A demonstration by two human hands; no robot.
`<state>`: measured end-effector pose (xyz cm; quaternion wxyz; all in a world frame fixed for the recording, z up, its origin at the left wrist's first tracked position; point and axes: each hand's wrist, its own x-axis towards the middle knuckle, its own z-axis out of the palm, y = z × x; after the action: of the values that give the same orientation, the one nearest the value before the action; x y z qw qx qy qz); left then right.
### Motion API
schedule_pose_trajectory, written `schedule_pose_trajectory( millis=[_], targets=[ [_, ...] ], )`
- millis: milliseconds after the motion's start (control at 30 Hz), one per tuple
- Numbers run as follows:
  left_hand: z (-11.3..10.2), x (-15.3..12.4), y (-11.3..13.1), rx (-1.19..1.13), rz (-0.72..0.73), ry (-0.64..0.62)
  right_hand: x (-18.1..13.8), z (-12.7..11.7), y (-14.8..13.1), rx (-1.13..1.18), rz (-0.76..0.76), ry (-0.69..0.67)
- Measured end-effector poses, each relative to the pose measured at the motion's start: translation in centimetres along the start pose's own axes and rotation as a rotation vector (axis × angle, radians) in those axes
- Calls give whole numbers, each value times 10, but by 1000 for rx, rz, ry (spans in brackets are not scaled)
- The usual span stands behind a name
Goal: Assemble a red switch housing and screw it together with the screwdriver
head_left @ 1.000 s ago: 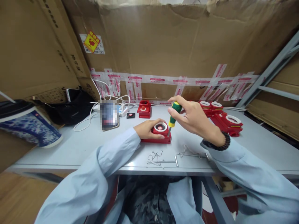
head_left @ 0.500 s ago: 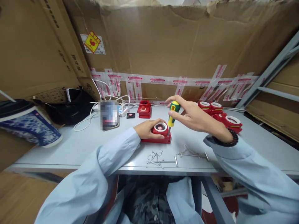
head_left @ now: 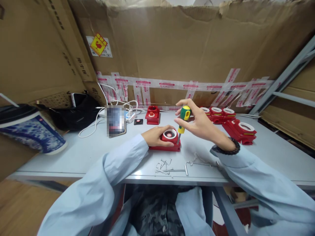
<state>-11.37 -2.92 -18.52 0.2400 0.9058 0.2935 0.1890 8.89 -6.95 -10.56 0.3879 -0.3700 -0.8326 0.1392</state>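
A red box-shaped device (head_left: 165, 145) with a white ring and red button on top lies on the grey table (head_left: 81, 154) in front of me. My left hand (head_left: 155, 135) is wrapped round its left side and holds it down. My right hand (head_left: 199, 122) grips a screwdriver (head_left: 182, 119) with a green and yellow handle, standing nearly upright, its tip at the device's right corner. Several loose screws (head_left: 164, 164) and two long metal pins (head_left: 187, 168) lie near the front edge.
More red devices (head_left: 236, 127) sit in a group at the back right, and one (head_left: 152, 116) at the back centre. A phone (head_left: 115, 120), white cables, a power strip and a black bag (head_left: 73, 113) are at the back left. Cardboard walls surround the table.
My right hand has twisted on the screwdriver handle, its wrist shifting a little. The left hand and the red device have stayed put.
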Motion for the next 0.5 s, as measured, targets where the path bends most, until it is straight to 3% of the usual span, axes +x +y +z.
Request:
schedule_pose_trajectory(
  millis=[100,200,267,433,500],
  targets=[
    [-1,0,0,6,8,0,5,-20,1,293,-61,-360],
    [-1,0,1,7,9,-9,6,-33,1,355,-62,-479],
    [-1,1,1,18,2,-12,4,-31,-1,310,-48,-401],
    [0,0,0,17,10,-2,-6,-3,-4,26,18,31],
    [0,0,-2,9,20,-3,-8,8,-6,-76,47,137]
  ],
)
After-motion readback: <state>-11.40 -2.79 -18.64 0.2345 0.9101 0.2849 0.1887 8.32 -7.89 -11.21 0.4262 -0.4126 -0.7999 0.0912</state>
